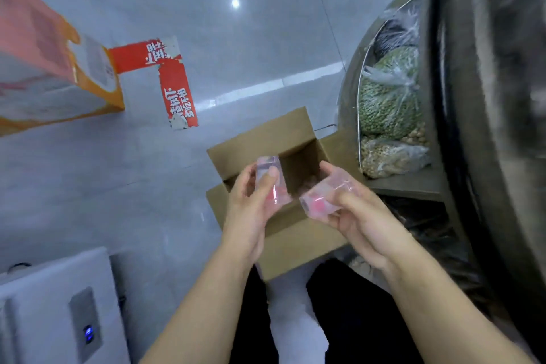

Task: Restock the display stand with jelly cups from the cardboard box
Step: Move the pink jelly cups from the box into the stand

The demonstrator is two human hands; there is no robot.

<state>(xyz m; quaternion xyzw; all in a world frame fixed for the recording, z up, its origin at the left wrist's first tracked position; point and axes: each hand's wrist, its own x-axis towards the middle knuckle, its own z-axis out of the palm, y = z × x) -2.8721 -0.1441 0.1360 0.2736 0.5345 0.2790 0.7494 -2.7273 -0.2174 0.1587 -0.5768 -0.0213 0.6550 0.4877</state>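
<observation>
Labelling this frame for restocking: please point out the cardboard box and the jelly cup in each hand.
cardboard box (257, 139): head view, far flap.
left-hand jelly cup (273, 183): head view, clear side wall.
right-hand jelly cup (325, 198): head view, pink-tinted side.

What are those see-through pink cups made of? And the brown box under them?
The jelly cup in the left hand and the jelly cup in the right hand look like thin clear plastic: glossy, and you can see pink jelly through the walls. The cardboard box looks like plain brown cardboard: dull, matte, with stiff folded flaps. The blur leaves finer detail open.
</observation>
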